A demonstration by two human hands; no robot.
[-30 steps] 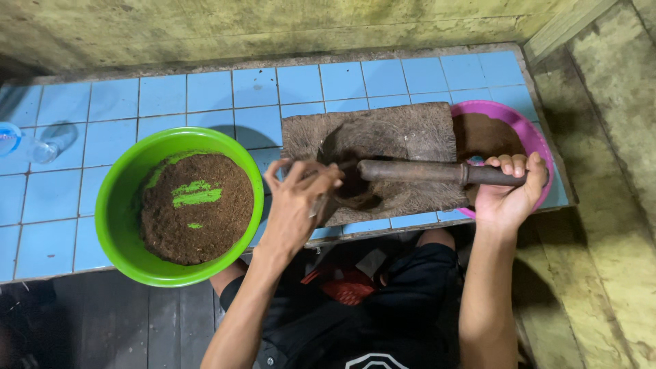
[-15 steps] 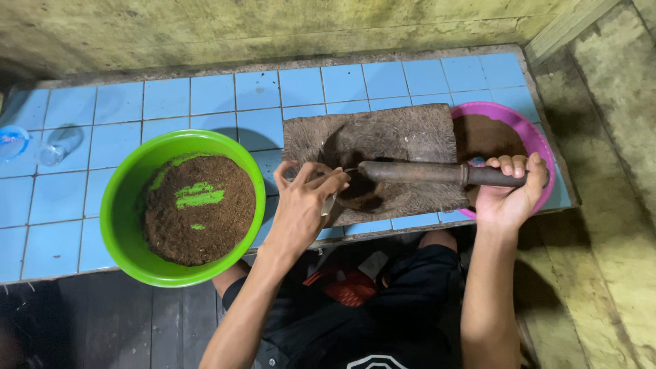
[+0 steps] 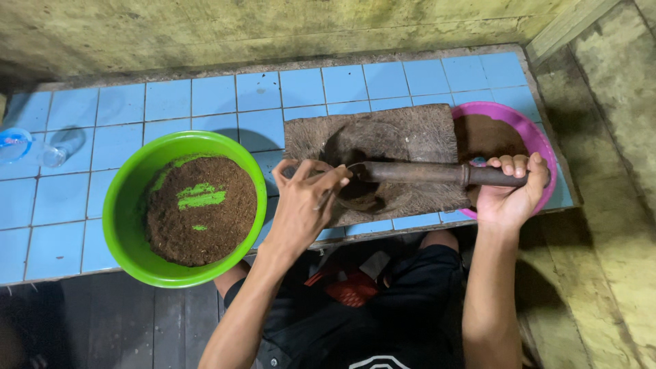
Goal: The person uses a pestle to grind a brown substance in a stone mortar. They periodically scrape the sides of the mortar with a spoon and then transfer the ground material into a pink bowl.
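Note:
A flat grey grinding stone [image 3: 410,133] lies on a blue tiled counter [image 3: 205,102]. Across it lies a long dark stone roller [image 3: 424,173]. My right hand [image 3: 511,188] is shut on the roller's right end, over a pink bowl [image 3: 540,147] of brown powder. My left hand [image 3: 304,205] holds a thin spoon-like tool at the roller's left end, beside a dark brown paste on the stone. A green bowl [image 3: 130,198] of brown ground powder stands to the left.
A clear plastic bottle with a blue part [image 3: 31,147] lies at the counter's far left. A rough yellowish wall runs behind and to the right. My knees in dark clothes sit under the counter's front edge.
My left hand has opened slightly and shifted at the roller's left end. The right hand keeps its grip on the roller. The view has shifted a little.

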